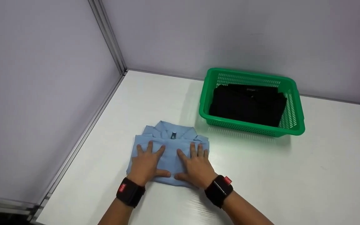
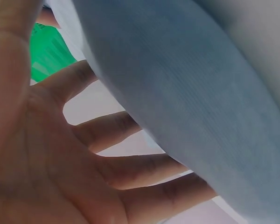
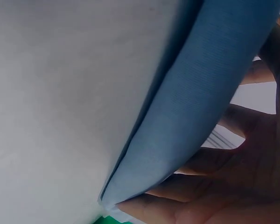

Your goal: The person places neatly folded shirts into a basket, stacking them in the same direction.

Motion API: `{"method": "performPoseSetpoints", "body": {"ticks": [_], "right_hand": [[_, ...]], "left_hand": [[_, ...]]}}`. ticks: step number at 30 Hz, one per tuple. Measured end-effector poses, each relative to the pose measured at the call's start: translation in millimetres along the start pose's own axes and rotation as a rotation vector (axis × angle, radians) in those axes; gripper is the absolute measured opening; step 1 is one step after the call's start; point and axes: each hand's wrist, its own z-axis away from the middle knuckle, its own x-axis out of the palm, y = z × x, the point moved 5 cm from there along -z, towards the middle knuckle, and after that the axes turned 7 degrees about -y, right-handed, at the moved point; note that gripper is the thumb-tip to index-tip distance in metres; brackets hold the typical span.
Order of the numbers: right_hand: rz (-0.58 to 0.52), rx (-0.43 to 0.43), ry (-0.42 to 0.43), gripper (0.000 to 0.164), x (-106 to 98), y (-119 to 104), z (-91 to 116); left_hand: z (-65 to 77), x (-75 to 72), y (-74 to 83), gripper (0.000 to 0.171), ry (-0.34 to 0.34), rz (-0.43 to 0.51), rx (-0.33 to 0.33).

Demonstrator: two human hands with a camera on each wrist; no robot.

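A light blue collared shirt (image 1: 171,162) lies folded into a compact rectangle on the white table, collar toward the far side and a dark label showing inside the neck. On its left half rests my left hand (image 1: 145,164), fingers spread and straight. My right hand (image 1: 197,168) lies on the right half in the same way, the two thumbs pointing at each other near the front fold. Seen from the left wrist, the fingers (image 2: 149,170) reach over the rounded folded edge. The right wrist view has the fingertips against the top of the fold (image 3: 177,126).
Behind and to the right stands a green plastic basket (image 1: 252,127) with folded black clothing (image 1: 245,104) in it. Grey-white panels (image 1: 198,37) rise along the back and left of the table (image 1: 327,162). Both wrists wear black bands (image 1: 219,191).
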Motion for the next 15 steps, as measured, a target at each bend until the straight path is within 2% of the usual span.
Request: {"method": "performPoseSetpoints", "body": {"ticks": [10, 15], "right_hand": [[-0.034, 0.011, -0.02, 0.09, 0, 20, 19], [-0.048, 0.009, -0.011, 0.09, -2, 30, 30]], "left_hand": [[3.7, 6.3, 26.5, 0.108, 0.009, 0.004, 0.009], [7.1, 9.7, 42.6, 0.11, 0.016, -0.061, 0.021]]}}
